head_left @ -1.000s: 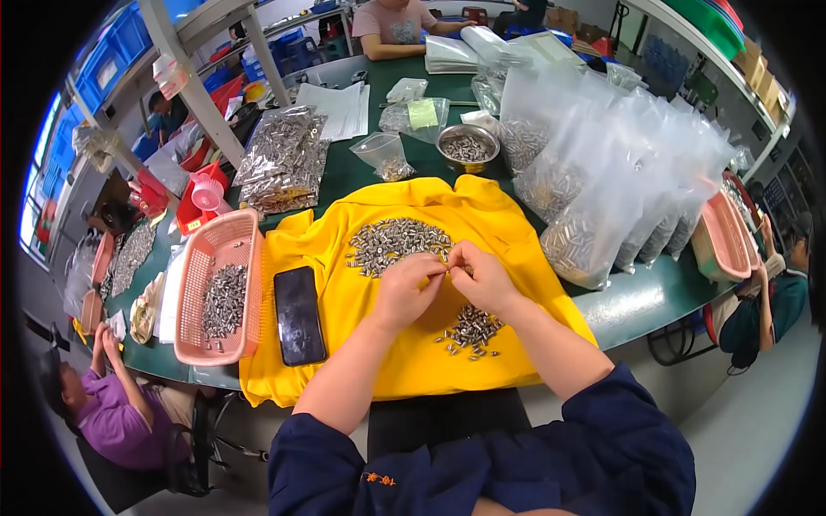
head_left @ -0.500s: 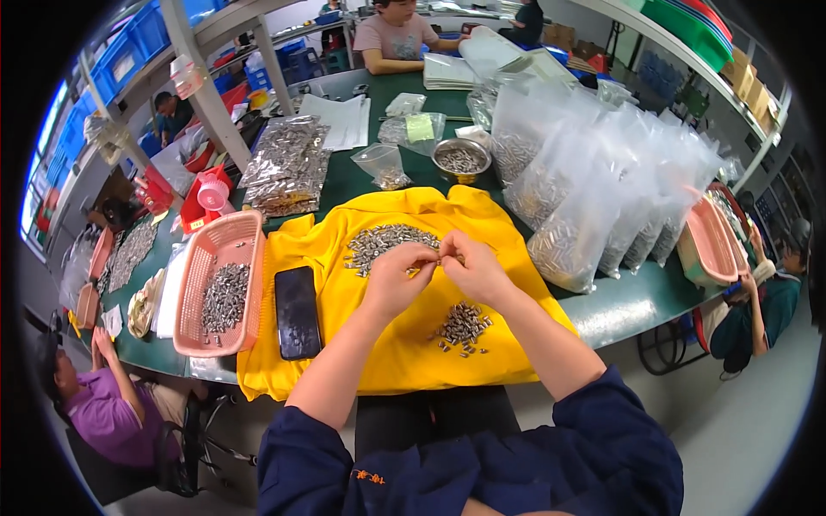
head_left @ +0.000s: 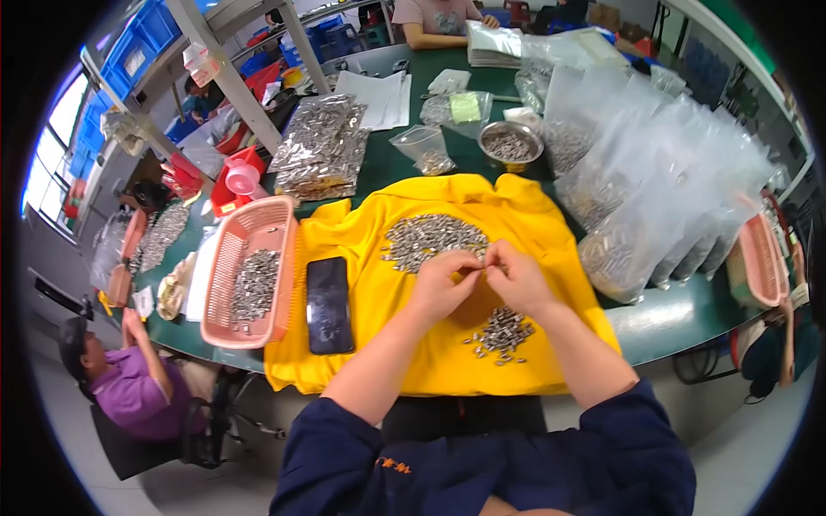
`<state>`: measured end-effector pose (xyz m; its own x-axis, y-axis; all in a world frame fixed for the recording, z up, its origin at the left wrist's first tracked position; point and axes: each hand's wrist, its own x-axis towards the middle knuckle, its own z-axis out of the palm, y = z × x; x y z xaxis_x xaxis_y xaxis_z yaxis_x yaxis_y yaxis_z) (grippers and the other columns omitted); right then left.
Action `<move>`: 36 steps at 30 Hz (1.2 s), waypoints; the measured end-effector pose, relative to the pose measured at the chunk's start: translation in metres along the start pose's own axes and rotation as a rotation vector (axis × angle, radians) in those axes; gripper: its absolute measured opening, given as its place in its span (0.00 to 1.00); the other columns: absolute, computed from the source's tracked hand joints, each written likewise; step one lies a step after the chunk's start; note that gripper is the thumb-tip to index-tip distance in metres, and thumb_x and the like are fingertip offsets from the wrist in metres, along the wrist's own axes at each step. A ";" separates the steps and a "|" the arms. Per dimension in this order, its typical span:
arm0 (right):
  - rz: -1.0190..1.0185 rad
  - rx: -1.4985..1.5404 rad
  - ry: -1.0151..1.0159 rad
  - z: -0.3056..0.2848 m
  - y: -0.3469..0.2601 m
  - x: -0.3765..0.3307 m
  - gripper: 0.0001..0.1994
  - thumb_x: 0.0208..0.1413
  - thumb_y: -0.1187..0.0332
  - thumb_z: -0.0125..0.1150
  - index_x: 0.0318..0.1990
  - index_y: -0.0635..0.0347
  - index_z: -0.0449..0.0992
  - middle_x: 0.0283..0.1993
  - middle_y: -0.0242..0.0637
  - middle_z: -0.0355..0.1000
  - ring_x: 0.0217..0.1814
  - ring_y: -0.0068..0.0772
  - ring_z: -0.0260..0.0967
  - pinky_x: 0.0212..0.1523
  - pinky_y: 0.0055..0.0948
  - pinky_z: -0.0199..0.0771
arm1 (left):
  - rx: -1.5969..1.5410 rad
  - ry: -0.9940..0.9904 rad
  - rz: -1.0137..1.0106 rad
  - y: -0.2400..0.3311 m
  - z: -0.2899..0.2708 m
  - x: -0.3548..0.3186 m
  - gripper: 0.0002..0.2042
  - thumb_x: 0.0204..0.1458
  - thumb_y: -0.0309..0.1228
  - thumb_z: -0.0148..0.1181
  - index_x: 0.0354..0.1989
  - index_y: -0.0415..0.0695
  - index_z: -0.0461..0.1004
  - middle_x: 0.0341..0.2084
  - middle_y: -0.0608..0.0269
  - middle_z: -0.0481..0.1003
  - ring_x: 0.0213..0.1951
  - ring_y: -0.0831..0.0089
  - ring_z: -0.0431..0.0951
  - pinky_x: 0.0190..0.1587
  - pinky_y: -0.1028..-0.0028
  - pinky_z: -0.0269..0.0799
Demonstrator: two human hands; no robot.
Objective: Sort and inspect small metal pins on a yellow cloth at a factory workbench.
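Observation:
Both my hands meet over a yellow cloth, at the near edge of a wide pile of small metal cylinders. The fingers of my left hand are pinched together. Opposite it, almost touching, my right hand is pinched too. Between the fingertips a tiny piece barely shows; it looks like one of the metal cylinders, but the fingers cover most of it. Nearer to me, below my right hand, lies a smaller heap of metal cylinders.
A black phone and a pink basket holding metal pieces are on the left. Beyond the cloth stand a metal bowl and a stack of silvery packs. Bulky plastic bags crowd the right. People sit around the green table.
The whole scene has shifted right in the picture as the view turned. My hands remain pinched together at the same spot by the large pile.

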<state>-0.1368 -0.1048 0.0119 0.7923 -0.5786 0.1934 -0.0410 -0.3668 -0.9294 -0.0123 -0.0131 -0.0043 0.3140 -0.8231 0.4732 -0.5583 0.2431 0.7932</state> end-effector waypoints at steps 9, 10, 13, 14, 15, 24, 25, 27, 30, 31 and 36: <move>-0.063 -0.010 0.017 0.001 0.004 -0.001 0.04 0.43 0.73 0.48 0.28 0.62 0.63 0.22 0.41 0.65 0.24 0.36 0.63 0.27 0.28 0.63 | 0.056 0.009 0.023 -0.001 0.001 -0.001 0.04 0.38 0.20 0.56 0.26 0.38 0.71 0.26 0.60 0.73 0.29 0.69 0.73 0.32 0.77 0.69; -0.074 -0.038 0.016 0.002 0.004 0.000 0.04 0.43 0.73 0.48 0.28 0.62 0.63 0.22 0.41 0.65 0.24 0.36 0.63 0.27 0.28 0.62 | 0.058 0.010 0.029 -0.001 0.000 -0.002 0.04 0.38 0.19 0.56 0.26 0.38 0.71 0.26 0.60 0.73 0.29 0.70 0.73 0.32 0.77 0.69; -0.087 -0.058 0.014 0.004 0.004 -0.001 0.04 0.43 0.73 0.48 0.28 0.62 0.63 0.22 0.41 0.65 0.24 0.37 0.63 0.27 0.28 0.62 | 0.027 0.008 0.019 -0.001 -0.001 -0.004 0.05 0.38 0.19 0.56 0.25 0.38 0.71 0.26 0.60 0.73 0.28 0.70 0.73 0.31 0.78 0.69; -0.086 -0.051 0.010 0.004 0.004 -0.001 0.04 0.43 0.73 0.48 0.28 0.62 0.63 0.22 0.41 0.64 0.24 0.37 0.63 0.27 0.28 0.62 | 0.028 0.010 0.018 -0.001 -0.002 -0.004 0.05 0.38 0.19 0.56 0.25 0.38 0.71 0.26 0.60 0.73 0.28 0.70 0.73 0.31 0.78 0.69; -0.087 -0.051 0.007 0.004 0.004 -0.001 0.04 0.43 0.73 0.48 0.28 0.62 0.63 0.22 0.41 0.64 0.24 0.37 0.63 0.27 0.28 0.62 | 0.039 0.012 0.019 -0.001 -0.002 -0.004 0.05 0.38 0.18 0.56 0.25 0.38 0.71 0.26 0.60 0.73 0.28 0.70 0.73 0.31 0.78 0.69; -0.091 -0.054 0.004 0.004 0.003 0.002 0.04 0.43 0.73 0.48 0.28 0.62 0.63 0.21 0.41 0.64 0.23 0.36 0.63 0.27 0.27 0.62 | 0.013 0.015 -0.009 0.001 -0.003 -0.002 0.05 0.38 0.19 0.56 0.26 0.38 0.71 0.26 0.60 0.72 0.29 0.70 0.73 0.30 0.78 0.69; -0.076 -0.033 0.002 0.005 0.005 0.002 0.04 0.43 0.73 0.48 0.28 0.62 0.63 0.21 0.41 0.64 0.24 0.36 0.63 0.27 0.27 0.62 | 0.006 0.016 -0.031 0.002 -0.004 -0.003 0.05 0.39 0.19 0.56 0.26 0.39 0.71 0.26 0.60 0.72 0.29 0.70 0.73 0.30 0.78 0.69; -0.046 -0.020 0.008 0.004 0.006 0.002 0.04 0.43 0.73 0.48 0.28 0.62 0.63 0.22 0.41 0.65 0.23 0.35 0.63 0.26 0.27 0.62 | 0.031 0.022 -0.022 0.002 -0.002 -0.001 0.04 0.39 0.20 0.55 0.26 0.39 0.71 0.26 0.60 0.72 0.29 0.70 0.73 0.31 0.77 0.69; -0.019 -0.053 0.008 0.004 0.008 0.001 0.04 0.43 0.73 0.48 0.28 0.62 0.63 0.22 0.40 0.65 0.23 0.33 0.63 0.26 0.26 0.63 | 0.047 -0.001 -0.024 -0.002 -0.001 -0.002 0.05 0.39 0.19 0.56 0.27 0.39 0.71 0.28 0.62 0.72 0.30 0.72 0.73 0.34 0.78 0.68; -0.034 -0.035 0.017 0.005 0.008 0.001 0.04 0.43 0.74 0.48 0.28 0.62 0.63 0.22 0.39 0.65 0.23 0.32 0.62 0.26 0.26 0.63 | 0.021 -0.004 -0.044 -0.001 -0.001 -0.003 0.05 0.39 0.19 0.56 0.27 0.39 0.71 0.28 0.62 0.72 0.30 0.72 0.73 0.34 0.78 0.68; -0.021 -0.010 0.014 0.007 0.007 0.000 0.03 0.43 0.74 0.48 0.28 0.63 0.63 0.21 0.38 0.64 0.22 0.29 0.61 0.25 0.25 0.62 | -0.036 0.006 -0.039 -0.002 -0.002 -0.005 0.05 0.39 0.20 0.55 0.27 0.39 0.71 0.27 0.60 0.72 0.29 0.69 0.73 0.31 0.77 0.69</move>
<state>-0.1324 -0.1026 0.0033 0.7845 -0.5808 0.2171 -0.0307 -0.3861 -0.9219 -0.0107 -0.0083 -0.0074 0.3397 -0.8292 0.4438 -0.5178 0.2290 0.8243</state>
